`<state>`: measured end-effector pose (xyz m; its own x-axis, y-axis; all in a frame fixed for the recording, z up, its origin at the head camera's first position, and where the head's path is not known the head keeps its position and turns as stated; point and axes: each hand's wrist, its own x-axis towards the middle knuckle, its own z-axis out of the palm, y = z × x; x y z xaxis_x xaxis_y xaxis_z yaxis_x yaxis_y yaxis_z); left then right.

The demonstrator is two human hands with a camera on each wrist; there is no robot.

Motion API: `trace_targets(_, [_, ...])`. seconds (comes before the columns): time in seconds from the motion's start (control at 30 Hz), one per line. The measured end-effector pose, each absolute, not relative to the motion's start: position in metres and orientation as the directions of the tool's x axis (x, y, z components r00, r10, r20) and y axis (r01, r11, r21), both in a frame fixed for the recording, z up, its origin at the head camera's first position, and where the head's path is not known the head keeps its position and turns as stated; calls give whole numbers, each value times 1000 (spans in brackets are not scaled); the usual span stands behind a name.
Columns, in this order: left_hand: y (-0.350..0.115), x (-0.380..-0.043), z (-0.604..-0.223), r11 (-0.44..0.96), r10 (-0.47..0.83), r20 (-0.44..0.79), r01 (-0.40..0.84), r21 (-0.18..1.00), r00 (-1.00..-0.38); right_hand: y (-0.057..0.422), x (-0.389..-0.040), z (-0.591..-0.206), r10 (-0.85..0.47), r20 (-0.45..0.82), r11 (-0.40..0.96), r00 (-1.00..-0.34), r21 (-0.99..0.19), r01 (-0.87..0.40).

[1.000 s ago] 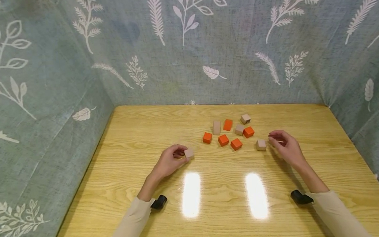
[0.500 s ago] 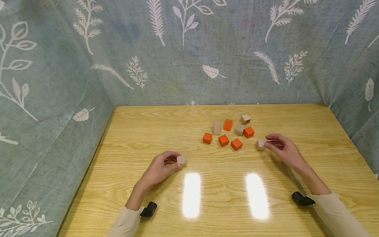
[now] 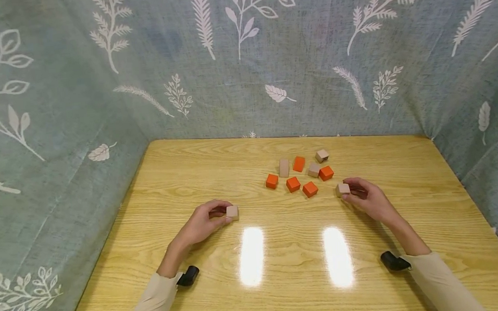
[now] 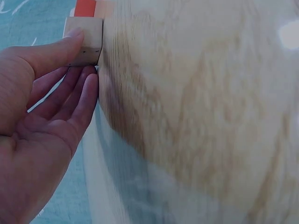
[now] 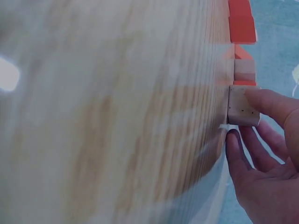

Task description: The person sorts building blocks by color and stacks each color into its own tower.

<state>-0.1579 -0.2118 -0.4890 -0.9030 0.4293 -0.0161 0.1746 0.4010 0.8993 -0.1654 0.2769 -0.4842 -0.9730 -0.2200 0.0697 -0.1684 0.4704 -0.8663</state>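
Observation:
My left hand (image 3: 202, 222) pinches a pale wooden cube (image 3: 232, 213) at the left of the table's middle. In the left wrist view the thumb lies across the near face of that cube (image 4: 84, 42), low over the wood. Over on the right, my right hand (image 3: 370, 200) has thumb and fingers around a second pale wooden cube (image 3: 343, 189). The right wrist view shows the thumb on the face of this cube (image 5: 240, 105), which is close against the table.
Between the hands and the back edge lie several orange blocks (image 3: 293, 184), a flat pale block (image 3: 284, 168) and two more pale cubes (image 3: 322, 155). Patterned cloth (image 3: 227, 99) rises behind the wooden table (image 3: 290, 249) and at its sides.
My left hand has drawn back leftward and toward me with its cube. My right hand has moved left onto the other pale cube and taken hold of it.

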Motion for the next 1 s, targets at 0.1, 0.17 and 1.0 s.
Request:
trace_targets(0.1, [-214, -163, -489, 397, 447, -11, 187, 898, -895, 275, -167, -485, -214, 71, 478, -974, -862, -168])
trace_targets(0.17, [-215, -166, -488, 396, 452, -10, 191, 898, -892, 274, -168, -485, -205, 73, 488, -976, -857, -167])
trace_targets(1.0, [-223, -183, -492, 389, 485, 1, 216, 895, -875, 251, -165, -487, -212, 2, 367, -977, -927, -81])
